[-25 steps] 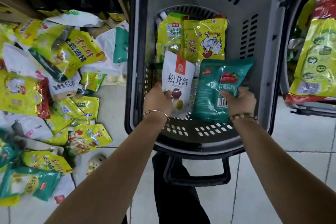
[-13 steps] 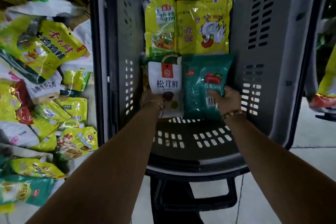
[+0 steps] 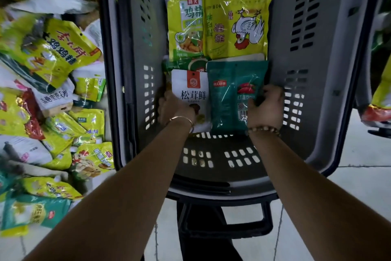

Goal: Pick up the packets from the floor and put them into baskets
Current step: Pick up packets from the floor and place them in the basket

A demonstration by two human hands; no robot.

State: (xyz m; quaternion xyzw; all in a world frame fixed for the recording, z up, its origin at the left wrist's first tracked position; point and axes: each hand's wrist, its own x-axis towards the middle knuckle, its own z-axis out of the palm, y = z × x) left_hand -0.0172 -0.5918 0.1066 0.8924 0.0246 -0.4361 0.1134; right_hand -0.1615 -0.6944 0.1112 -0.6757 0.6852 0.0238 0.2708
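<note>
Moved: you've lowered both packets into the basket (image 3: 317, 112).
Grip: left hand (image 3: 175, 110) holds white packet (image 3: 191, 91), right hand (image 3: 265, 108) teal packet (image 3: 230, 95).
Remaining: floor pile (image 3: 53, 91), 9 o'clock.

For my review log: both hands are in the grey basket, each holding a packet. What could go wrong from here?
The white red-labelled packet in the left hand and teal foil packet in the right hand may slip askew on release.
Loose packets piled beside the grey plastic basket could slide underfoot.
</note>
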